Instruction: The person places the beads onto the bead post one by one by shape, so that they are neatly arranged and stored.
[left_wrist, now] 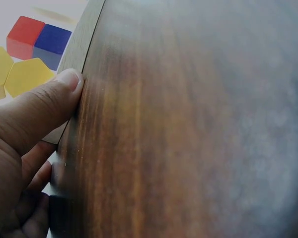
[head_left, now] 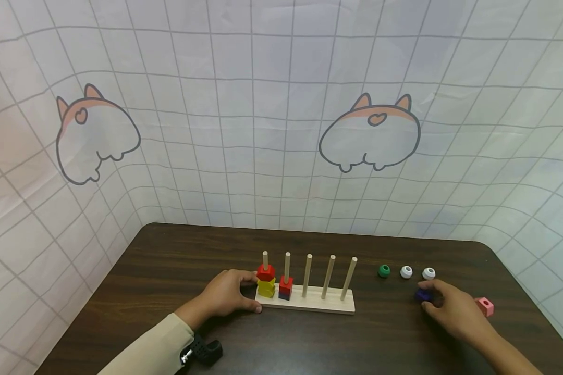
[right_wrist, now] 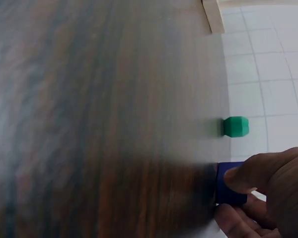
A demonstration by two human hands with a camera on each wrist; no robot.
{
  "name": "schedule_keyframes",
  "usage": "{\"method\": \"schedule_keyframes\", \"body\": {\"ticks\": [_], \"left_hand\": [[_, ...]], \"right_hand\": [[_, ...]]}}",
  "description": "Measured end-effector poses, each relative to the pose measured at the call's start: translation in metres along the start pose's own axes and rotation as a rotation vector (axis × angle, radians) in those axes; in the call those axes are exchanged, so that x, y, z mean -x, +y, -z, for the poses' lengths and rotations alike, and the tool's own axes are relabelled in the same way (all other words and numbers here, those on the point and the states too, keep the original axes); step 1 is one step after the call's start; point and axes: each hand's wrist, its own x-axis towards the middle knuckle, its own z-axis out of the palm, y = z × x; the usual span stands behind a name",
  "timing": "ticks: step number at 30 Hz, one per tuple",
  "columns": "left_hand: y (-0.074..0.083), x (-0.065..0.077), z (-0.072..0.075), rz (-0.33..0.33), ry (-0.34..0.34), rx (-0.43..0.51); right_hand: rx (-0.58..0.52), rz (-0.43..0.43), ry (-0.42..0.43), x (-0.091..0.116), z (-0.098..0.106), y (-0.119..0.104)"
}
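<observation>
My left hand (head_left: 228, 294) grips the left end of a wooden peg board (head_left: 309, 303), with its thumb (left_wrist: 64, 87) on the front edge. Five upright pegs would be several: the leftmost peg (head_left: 265, 256) bears yellow beads (head_left: 266, 288) under a red bead (head_left: 265, 272). On the peg beside it, a red cube (head_left: 285, 286) sits over a blue block (head_left: 284, 296). Off to the right, my right hand (head_left: 455, 310) pinches a dark blue cube (right_wrist: 230, 183) between thumb and fingers, low over the table.
A green bead (head_left: 383, 271) and two white beads, one left (head_left: 406, 272) and one right (head_left: 429, 273), lie in a row behind the right hand. Beyond that hand's right side is a pink cube (head_left: 485, 306). A gridded cloth (head_left: 281, 156) hangs behind the dark wooden table (head_left: 206, 245).
</observation>
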Motion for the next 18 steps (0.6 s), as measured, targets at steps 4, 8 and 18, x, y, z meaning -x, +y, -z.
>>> {"method": "schedule_keyframes", "body": {"ticks": [4, 8, 18], "left_hand": [[-0.001, 0.0, 0.0, 0.0, 0.004, -0.002], [-0.001, 0.0, 0.0, -0.007, 0.005, 0.004], [-0.001, 0.0, 0.001, -0.015, 0.001, 0.016]], "right_hand": [[-0.025, 0.009, -0.004, -0.003, -0.004, -0.007], [-0.046, 0.032, -0.019, -0.008, -0.008, -0.017], [-0.124, 0.155, 0.055, -0.021, -0.006, -0.046]]}}
